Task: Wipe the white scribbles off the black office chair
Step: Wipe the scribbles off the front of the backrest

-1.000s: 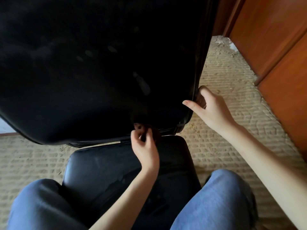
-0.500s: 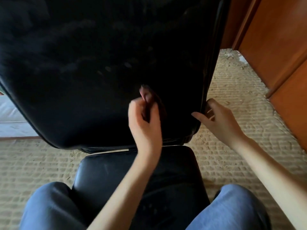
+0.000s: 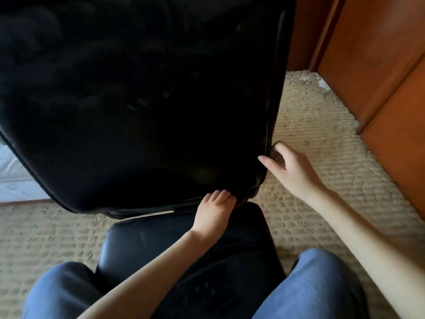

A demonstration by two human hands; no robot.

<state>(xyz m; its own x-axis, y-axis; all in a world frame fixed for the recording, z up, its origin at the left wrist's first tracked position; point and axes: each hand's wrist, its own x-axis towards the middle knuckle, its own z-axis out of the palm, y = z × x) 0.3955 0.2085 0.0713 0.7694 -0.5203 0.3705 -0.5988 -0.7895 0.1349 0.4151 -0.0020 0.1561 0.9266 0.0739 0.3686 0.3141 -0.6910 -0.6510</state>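
Far L edge: a white slab (image 3: 11, 176) low by the floor, too little in view to say what it is. Bottom L, person's L knee (image 3: 57, 291) in blue jeans. The black chair (image 3: 138, 65) stands on beige carpet (image 3: 310, 139), facing the person, w/ its seat (image 3: 149, 240) betw. both knees. The chair back (image 3: 115, 146) rises from the seat's far edge, long axis running up & away, front face twd the person. Faint pale marks (image 3: 165, 93) mid-back, too dim to read.

L hand (image 3: 213, 208) sits at the back's bottom edge, just above the seat, knuckles up, fingers curled. A dark reddish bit (image 3: 240, 203) pokes out beside them; can't tell what that grip has.

R hand (image 3: 289, 166) is low on the back's R edge, thumb on the front face, fingers hooked behind, grip closed round the edge. R knee (image 3: 317, 284) bottom R. Orange-brown wood panels (image 3: 379, 65) far R.
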